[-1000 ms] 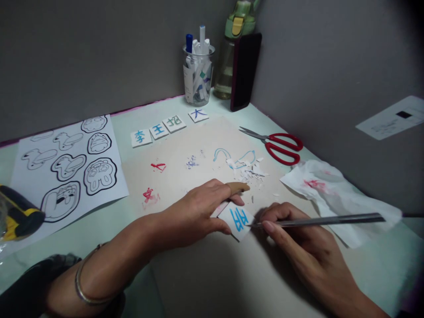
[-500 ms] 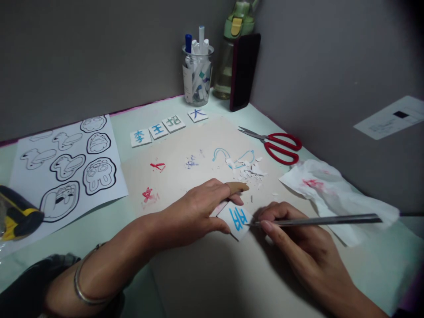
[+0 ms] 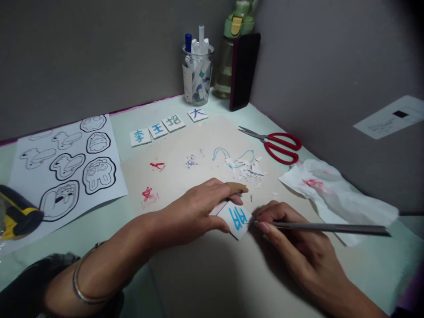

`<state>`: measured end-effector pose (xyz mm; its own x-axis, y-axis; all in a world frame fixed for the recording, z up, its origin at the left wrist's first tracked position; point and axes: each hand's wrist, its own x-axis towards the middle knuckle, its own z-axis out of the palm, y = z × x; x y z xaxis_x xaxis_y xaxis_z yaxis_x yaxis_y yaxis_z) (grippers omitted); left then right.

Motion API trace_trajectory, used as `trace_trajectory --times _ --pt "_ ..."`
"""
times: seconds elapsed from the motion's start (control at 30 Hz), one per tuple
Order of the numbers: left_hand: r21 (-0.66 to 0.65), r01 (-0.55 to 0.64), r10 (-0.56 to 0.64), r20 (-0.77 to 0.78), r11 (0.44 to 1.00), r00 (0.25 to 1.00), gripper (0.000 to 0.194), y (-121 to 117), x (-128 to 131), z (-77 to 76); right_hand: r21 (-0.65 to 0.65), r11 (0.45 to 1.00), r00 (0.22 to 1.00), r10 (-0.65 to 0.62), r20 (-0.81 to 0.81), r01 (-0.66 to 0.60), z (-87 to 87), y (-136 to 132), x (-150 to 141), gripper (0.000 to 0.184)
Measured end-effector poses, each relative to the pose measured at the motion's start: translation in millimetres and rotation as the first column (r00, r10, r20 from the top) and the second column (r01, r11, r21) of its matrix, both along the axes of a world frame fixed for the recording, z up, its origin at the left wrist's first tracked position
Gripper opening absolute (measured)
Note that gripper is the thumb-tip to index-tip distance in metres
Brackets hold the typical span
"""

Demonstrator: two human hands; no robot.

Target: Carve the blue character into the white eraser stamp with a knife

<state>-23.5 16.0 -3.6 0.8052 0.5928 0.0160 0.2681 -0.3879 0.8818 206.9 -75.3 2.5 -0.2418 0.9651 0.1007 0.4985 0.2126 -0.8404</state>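
My left hand point(image 3: 195, 212) pins the small white square tile with blue strokes point(image 3: 237, 219) flat on the beige mat point(image 3: 185, 150) so it can't slide, while my right hand point(image 3: 298, 247) pinches a thin metal carving tool point(image 3: 327, 228), its tip seemingly touching the tile's edge.

A small white square tile point(image 3: 237, 219) bearing a blue painted character is laid flat on the beige mat point(image 3: 205, 274), turned cornerwise so that one corner points toward the near edge. It is pinned at its left side by the left hand point(image 3: 195, 212). A long thin metal tool point(image 3: 327, 228) is held almost level in the right hand point(image 3: 291, 238), its fine tip set against the tile's right edge.
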Motion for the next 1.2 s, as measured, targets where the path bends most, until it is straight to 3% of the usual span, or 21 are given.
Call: trace_trajectory --times 0.63,0.97,1.2 --pt "-0.024 -0.012 0.012 0.020 1.000 1.000 0.068 2 -1 -1.4 -0.021 0.999 0.999 -0.033 0.003 0.033 0.8 -1 -1 0.018" --pt "-0.062 -0.020 0.021 0.027 0.998 0.999 0.065 1 -1 -1.8 -0.154 0.987 0.997 0.059 0.045 -0.052 2.3 -5 11 0.016" --pt "-0.051 -0.013 0.014 0.013 0.999 1.000 0.062 2 -1 -0.9 -0.106 0.977 0.982 0.189 0.014 -0.187 6.2 -1 15 0.014"
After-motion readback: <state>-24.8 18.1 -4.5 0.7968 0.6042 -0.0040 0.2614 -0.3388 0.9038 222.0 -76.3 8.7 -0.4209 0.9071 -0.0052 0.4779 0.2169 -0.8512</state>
